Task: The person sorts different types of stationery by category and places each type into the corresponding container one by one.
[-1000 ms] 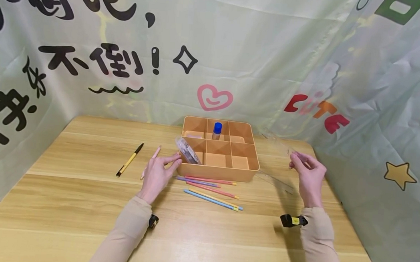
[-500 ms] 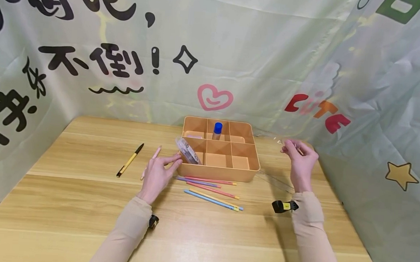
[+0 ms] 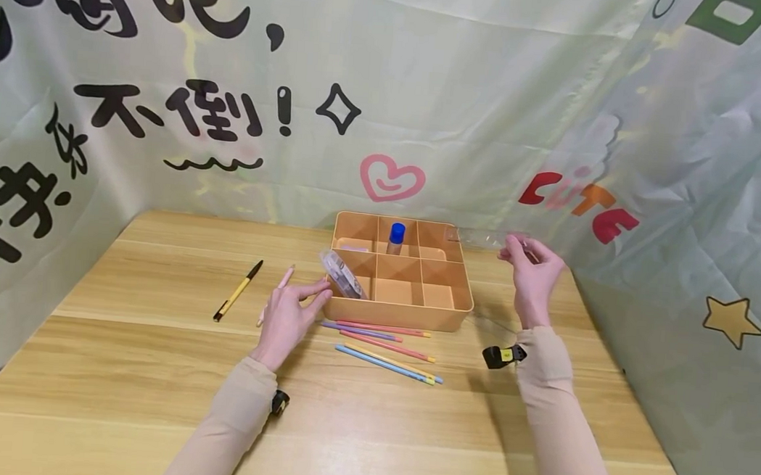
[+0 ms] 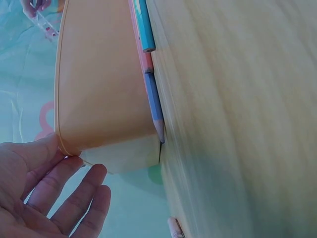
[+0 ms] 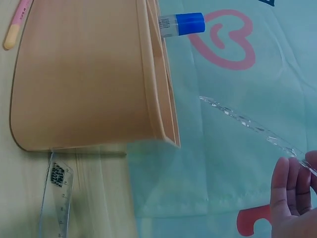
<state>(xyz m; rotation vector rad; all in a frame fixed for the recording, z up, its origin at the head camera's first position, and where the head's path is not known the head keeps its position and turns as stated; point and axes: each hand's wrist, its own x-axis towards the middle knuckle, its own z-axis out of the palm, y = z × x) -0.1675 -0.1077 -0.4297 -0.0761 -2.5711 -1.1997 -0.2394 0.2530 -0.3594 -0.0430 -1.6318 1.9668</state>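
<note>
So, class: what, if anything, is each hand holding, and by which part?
The right hand holds a clear strip by one end; the left hand pinches the orange box at its near left top corner.

Pale-green printed cloth (image 3: 495, 77) behind and beside a wood-grain table (image 3: 116, 396); 1 pink heart (image 3: 391, 188); 1 yellow star (image 3: 733, 322)

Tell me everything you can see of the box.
The tan box looks plastic, with rounded corners and six open compartments in two rows. It stands upright on the table. A blue-capped tube stands in the far middle compartment; a clear case leans in the near left one; something pale lies far left. The left hand pinches the near left corner.
</note>
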